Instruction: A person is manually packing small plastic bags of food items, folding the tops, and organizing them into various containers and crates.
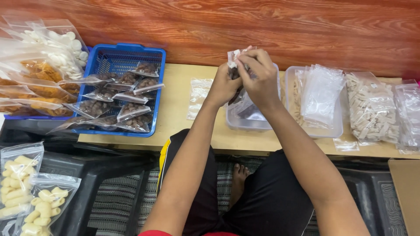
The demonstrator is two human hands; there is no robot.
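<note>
Forearms rise from the near edge of my view and converge above the low wooden bench (pixel 183 131), so I start the description there. My legs sit folded below that edge, one bare foot showing between them. My left hand (pixel 223 87) and my right hand (pixel 261 78) meet over the clear plastic tub (pixel 249 122) that stands mid-bench. Both are pressed onto one small clear bag (pixel 234 59), which sits directly between the two grips: the left pinches it from the left side, the right closes over its top from above, fingers curled and knuckles facing me. The bag hangs roughly upright, mouth at the top, its dark contents partly hidden behind the fingers. Neither hand is nearer; both touch it. Both wrists are bent inward and the elbows are spread. To the left, at the bench's left end, a blue basket (pixel 100 59) holds filled bags of brown pieces. A flat empty bag (pixel 199 98) lies between basket and tub. Toward the right end stands a second clear tub (pixel 337 126) with a stack of empty bags, then bags of pale sticks (pixel 372 109).
</note>
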